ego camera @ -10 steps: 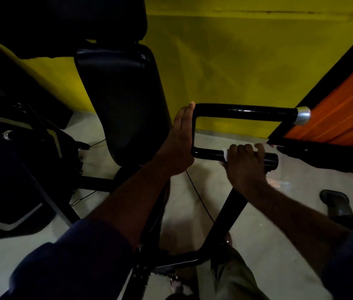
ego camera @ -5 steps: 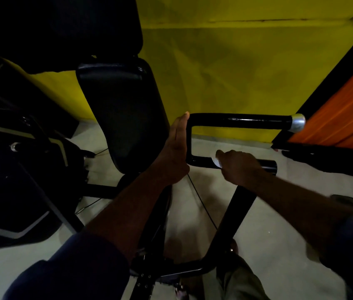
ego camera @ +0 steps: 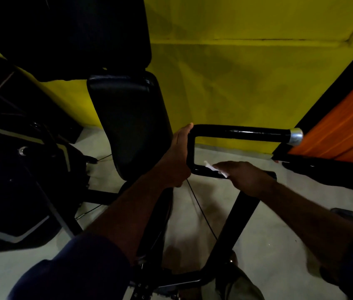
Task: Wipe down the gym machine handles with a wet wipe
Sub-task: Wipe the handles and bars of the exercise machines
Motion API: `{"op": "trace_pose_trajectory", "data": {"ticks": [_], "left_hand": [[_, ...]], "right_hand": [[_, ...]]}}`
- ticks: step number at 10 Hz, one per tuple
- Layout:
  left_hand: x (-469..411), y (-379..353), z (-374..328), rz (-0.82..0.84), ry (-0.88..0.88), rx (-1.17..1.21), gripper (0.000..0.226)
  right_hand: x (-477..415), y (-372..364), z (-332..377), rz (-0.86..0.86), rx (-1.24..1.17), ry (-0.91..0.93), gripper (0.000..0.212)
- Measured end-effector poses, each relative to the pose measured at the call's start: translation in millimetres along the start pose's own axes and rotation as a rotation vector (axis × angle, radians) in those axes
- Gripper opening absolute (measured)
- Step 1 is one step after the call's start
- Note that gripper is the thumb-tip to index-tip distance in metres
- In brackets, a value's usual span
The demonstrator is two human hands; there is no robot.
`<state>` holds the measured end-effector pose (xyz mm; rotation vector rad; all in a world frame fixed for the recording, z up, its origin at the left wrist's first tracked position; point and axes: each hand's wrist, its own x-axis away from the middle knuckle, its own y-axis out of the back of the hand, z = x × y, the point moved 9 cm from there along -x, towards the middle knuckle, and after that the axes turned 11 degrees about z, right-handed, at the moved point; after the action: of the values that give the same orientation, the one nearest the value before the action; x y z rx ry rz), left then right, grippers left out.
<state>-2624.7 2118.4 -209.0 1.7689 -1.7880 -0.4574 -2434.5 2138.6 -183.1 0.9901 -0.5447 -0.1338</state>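
- Handle (ego camera: pixel 191 151) of the gym machine is a black tube bent into a sideways U. It stands just right of the black back pad (ego camera: pixel 132 126) and has an upper bar (ego camera: pixel 242 133) ending in a silver end cap (ego camera: pixel 296 136), plus a lower bar (ego camera: pixel 198 170).
- Wet wipe (ego camera: pixel 209 166) sits on the lower bar near the bend. A white corner pokes out from under the right hand (ego camera: pixel 247 178), whose fingers wrap over wipe and bar together.
- Left hand (ego camera: pixel 176 159) lies flat against the outside of the bend, fingers (ego camera: pixel 185 133) straight and grasping nothing; it looks to be steadying the frame.
- Judged from this, the job is about midway: the lower bar is under the wipe, at its inner end.
- Likely left to do: the bend beneath the left hand, perhaps the upper bar and end cap, and any other handle out of view.
- Whether the upper bar is already clean cannot be told in this dim light.
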Motion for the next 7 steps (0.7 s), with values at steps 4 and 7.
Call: {"op": "trace_pose_trajectory", "data": {"ticks": [4,7], "left_hand": [[19,49,-79,-0.014,0.057,0.097,0.071],[-32,38,-115,0.234,0.12,-0.331,0.03]], "right_hand": [[38,143,64,-0.987,0.107,-0.068,0.024],[80,112,-13,-0.705,0.5,-0.099,0.045]]}}
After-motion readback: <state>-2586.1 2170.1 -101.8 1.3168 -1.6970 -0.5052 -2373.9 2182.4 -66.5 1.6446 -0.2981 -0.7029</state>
